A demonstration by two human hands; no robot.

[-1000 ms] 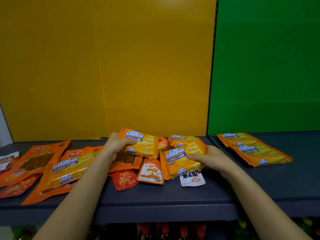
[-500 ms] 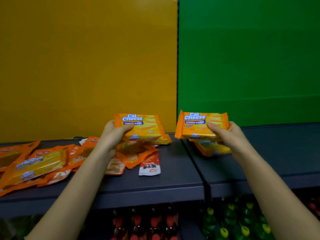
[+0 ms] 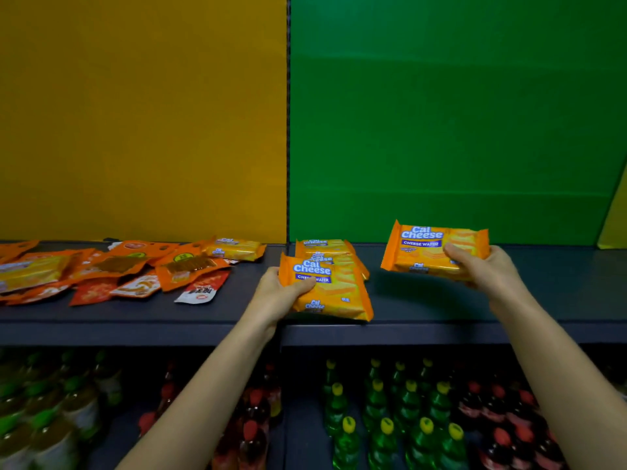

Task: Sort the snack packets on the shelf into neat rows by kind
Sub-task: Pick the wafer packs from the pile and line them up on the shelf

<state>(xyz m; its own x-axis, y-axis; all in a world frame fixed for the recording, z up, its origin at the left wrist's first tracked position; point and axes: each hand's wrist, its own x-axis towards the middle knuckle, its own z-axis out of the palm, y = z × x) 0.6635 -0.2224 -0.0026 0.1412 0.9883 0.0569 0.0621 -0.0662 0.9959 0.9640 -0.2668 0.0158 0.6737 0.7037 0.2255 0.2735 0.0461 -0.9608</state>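
Left hand (image 3: 271,296) pinches one Cal Cheese wafer packet (image 3: 330,290) by its left end, low over the shelf (image 3: 424,310) and just in front of the stacked wafer packets (image 3: 325,247), presumably to extend that row. Right hand (image 3: 481,269) clasps a second wafer packet (image 3: 431,251), raised further right. Mixed packets (image 3: 135,269) lie unsorted far left.

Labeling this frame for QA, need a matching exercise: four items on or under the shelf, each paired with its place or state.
Items
1. left hand
2. right hand
3. white sachet
4. green bottles

Places/states
A. lying flat in front of the yellow panel
B. below the shelf
C. holds a Cal Cheese pack in the air
D. holds a Cal Cheese pack at the shelf's front edge

Pairs: 1-D, 2-C, 3-A, 4-B
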